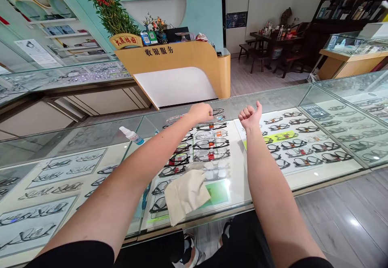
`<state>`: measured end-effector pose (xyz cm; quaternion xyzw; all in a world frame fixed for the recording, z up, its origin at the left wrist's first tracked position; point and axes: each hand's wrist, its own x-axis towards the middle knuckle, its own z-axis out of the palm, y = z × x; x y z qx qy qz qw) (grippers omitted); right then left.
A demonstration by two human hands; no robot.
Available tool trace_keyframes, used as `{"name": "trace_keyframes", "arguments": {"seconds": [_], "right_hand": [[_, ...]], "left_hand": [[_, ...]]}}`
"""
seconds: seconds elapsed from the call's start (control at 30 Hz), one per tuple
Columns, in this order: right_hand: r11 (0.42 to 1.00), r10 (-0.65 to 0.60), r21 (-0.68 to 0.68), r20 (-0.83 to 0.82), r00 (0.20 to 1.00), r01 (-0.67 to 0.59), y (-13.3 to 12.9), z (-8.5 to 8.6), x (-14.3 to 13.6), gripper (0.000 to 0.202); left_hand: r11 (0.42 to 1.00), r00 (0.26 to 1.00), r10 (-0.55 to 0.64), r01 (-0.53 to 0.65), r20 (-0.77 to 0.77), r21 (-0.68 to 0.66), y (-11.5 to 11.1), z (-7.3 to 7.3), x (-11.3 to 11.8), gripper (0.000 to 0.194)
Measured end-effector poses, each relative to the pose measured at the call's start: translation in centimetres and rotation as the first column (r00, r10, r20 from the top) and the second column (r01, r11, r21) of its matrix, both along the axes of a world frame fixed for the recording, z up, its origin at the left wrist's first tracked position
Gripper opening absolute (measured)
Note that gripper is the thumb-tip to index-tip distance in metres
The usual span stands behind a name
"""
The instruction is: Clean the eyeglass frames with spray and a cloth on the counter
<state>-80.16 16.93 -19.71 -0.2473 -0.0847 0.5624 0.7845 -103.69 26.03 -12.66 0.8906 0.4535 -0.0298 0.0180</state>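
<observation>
My left hand (201,112) reaches over the far end of two rows of eyeglasses on the glass counter. Its fingers are curled in, back of the hand up; whatever they may hold is hidden. Right beside it lies a dark-framed pair of eyeglasses (218,111). My right hand (251,115) is raised to the right of the rows, a loose fist with the thumb sticking up and nothing visible in it. Nearer to me, a beige cleaning cloth (184,195) lies crumpled on the counter. A white spray bottle (131,135) with blue liquid is left of my left forearm.
The glass display counter (236,210) runs across in front of me, with more eyeglasses (307,161) on white panels inside. Beyond stands a wooden cashier desk (182,60) with a potted plant (112,13). A dark table (269,37) with stools is farther back.
</observation>
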Motion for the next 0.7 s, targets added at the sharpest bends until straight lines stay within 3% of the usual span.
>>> {"name": "trace_keyframes", "arguments": {"seconds": [0.23, 0.6, 0.7], "right_hand": [[1.0, -0.009, -0.017, -0.012, 1.0, 0.009, 0.0, 0.0, 0.0, 0.064], [0.997, -0.067, -0.05, -0.063, 0.996, 0.063, 0.1, 0.8, -0.5, 0.065], [1.0, 0.011, 0.021, -0.098, 0.995, -0.009, -0.1, 0.8, -0.3, 0.064]], "left_hand": [[0.996, 0.993, 0.081, -0.084, 0.085, 0.031, 1.2, 0.1, 0.2, 0.028], [0.988, 0.972, 0.151, -0.146, 0.181, -0.04, 3.3, -1.6, 0.6, 0.028], [0.986, 0.962, 0.165, -0.156, 0.215, -0.061, 3.6, -1.7, 0.4, 0.023]]}}
